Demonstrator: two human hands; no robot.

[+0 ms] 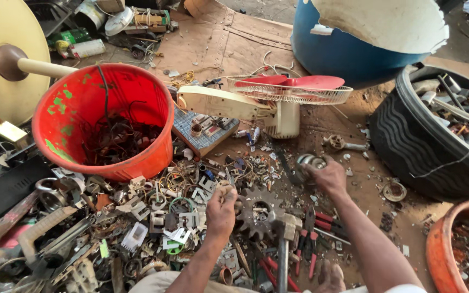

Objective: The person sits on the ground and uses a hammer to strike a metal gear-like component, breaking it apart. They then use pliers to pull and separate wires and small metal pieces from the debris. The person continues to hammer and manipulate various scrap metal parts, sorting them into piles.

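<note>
My left hand is closed in a fist over a small metal piece, right beside a rusty toothed gear wheel lying on the ground. My right hand is farther right and grips a small round silver metal part. A hammer lies head-up between my forearms, next to red-handled pliers. Around both hands the ground is strewn with small metal scraps, wire rings and electrical parts.
A red plastic bucket with dark wires stands at left. A cream fan with red blades lies behind. A blue drum and a black tyre holding scrap are at right, an orange tub at lower right.
</note>
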